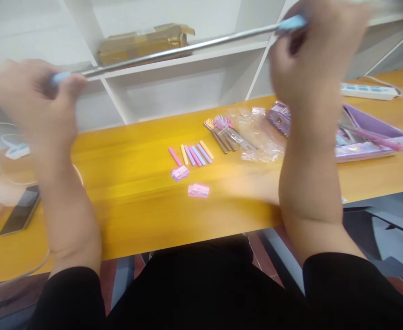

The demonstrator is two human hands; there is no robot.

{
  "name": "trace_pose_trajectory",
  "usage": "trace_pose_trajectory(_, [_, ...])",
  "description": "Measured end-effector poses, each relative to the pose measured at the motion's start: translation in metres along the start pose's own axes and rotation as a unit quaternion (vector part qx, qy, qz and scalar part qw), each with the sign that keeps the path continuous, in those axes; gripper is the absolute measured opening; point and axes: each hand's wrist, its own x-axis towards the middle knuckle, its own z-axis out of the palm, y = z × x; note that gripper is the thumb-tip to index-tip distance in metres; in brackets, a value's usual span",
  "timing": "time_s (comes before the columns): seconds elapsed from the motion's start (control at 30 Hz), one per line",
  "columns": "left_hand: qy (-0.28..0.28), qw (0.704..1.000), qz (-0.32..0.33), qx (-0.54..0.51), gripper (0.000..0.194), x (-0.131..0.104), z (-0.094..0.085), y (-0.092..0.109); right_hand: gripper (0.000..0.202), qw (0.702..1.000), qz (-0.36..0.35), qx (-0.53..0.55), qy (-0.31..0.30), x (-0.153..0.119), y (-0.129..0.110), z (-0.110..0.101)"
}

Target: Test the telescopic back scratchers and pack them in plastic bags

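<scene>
Held up across the top of the head view is a long metal telescopic back scratcher [187, 47], drawn out, with light blue at both ends. My left hand [38, 91] is closed round its left blue end, and my right hand [320, 50] grips the right one. Both hands are blurred and cover much of the ends. Below on the table lie more back scratchers [225, 133] with claw heads and metal rods, partly in clear plastic. Several pastel handle sleeves [195, 155] rest beside them. Nearer me are small pink cards [198, 190] and another little stack of labels [179, 173].
Crumpled clear bags [261, 142] and an open purple box [376, 121] lie to the right, behind my forearm. A power strip [369, 91] is farther back. White shelves [173, 94] hold a brown-taped parcel [146, 43]. At left are a phone [20, 211] and cables.
</scene>
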Motion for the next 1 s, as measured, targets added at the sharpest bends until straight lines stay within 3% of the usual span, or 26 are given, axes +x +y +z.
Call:
trace_pose_trajectory(0.13, [-0.113,0.983,-0.041,-0.140,0.061,-0.020,0.006,0.083,0.047,0.986,-0.046,-0.008,-0.160,-0.027,-0.089,0.004])
trace_pose_trajectory(0.23, [-0.186,0.970,-0.034,-0.154,0.062,-0.033,0.004,0.109,0.047,0.965,-0.086,-0.005,-0.247,-0.044,-0.119,0.010])
trace_pose_trajectory(0.37, [-0.234,0.961,-0.025,-0.147,0.060,-0.031,0.000,0.104,0.044,0.951,-0.141,0.016,-0.275,-0.048,-0.118,0.011])
trace_pose_trajectory(0.6, [-0.232,0.957,0.000,-0.173,0.070,-0.021,-0.002,0.087,0.046,0.955,-0.143,0.030,-0.259,-0.041,-0.103,-0.006])
trace_pose_trajectory(0.77, [-0.269,0.950,-0.019,-0.160,0.075,-0.018,-0.004,0.076,0.047,0.954,-0.153,0.040,-0.254,-0.041,-0.104,-0.011])
trace_pose_trajectory(1.0, [-0.222,0.960,-0.001,-0.168,0.077,-0.016,-0.006,0.076,0.054,0.949,-0.149,0.094,-0.262,-0.040,-0.101,-0.013])
